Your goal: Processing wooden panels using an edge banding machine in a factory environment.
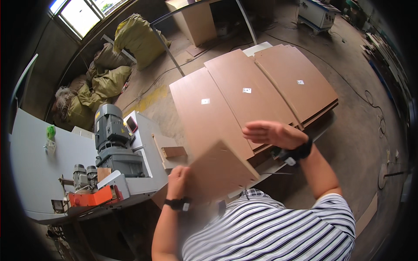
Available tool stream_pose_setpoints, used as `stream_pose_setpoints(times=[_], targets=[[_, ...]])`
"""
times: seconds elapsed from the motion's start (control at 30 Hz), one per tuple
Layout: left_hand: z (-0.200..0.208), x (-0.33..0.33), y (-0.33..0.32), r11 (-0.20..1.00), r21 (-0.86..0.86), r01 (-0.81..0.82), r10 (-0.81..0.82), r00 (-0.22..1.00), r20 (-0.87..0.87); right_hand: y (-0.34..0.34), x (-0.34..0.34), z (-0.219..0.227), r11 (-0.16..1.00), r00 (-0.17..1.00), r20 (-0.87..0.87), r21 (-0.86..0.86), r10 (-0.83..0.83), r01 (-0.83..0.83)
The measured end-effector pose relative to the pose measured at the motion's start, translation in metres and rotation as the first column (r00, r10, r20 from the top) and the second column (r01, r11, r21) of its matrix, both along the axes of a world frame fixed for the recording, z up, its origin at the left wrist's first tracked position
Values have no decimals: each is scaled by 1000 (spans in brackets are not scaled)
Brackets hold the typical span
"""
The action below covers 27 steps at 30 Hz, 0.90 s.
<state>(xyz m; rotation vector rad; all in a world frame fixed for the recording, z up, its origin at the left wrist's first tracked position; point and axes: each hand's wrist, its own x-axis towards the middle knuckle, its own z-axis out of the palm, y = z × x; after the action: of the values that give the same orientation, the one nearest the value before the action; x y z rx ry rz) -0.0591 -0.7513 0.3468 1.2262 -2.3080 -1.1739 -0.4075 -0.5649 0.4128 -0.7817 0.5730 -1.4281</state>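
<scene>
My left hand point(177, 180) grips the left edge of a small brown board point(220, 172), held tilted in front of my chest. My right hand point(272, 132) hovers flat with fingers together just above the board's upper right corner, holding nothing; whether it touches the board I cannot tell. Both wrists carry dark bands. Beyond the board lie stacks of large brown panels point(244, 93) with small white labels.
A grey machine table point(39, 165) stands at left with a grey motor point(111, 130), an orange part point(89, 198) and a small wooden block point(173, 151). Yellow-green sacks point(102, 80) pile at the back left. Cables run over the concrete floor point(361, 130).
</scene>
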Motion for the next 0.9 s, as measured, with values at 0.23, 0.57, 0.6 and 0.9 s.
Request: stream_pose_setpoints(times=[0.23, 0.57, 0.6, 0.9], targets=[[22, -179, 13, 847, -30, 530, -498, 813, 301, 97, -4, -33, 900, 984, -176, 433, 25, 55], [25, -301, 20, 685, -282, 672, -694, 720, 31, 125, 26, -121, 693, 706, 237, 545, -667, 472], [23, -293, 22, 718, -280, 638, -675, 736, -54, 118, 15, -131, 700, 714, 237, 542, -658, 465], [-105, -12, 39, 988, 142, 57, -78, 986, 149, 49, -67, -267, 576, 609, 193, 621, -769, 531]])
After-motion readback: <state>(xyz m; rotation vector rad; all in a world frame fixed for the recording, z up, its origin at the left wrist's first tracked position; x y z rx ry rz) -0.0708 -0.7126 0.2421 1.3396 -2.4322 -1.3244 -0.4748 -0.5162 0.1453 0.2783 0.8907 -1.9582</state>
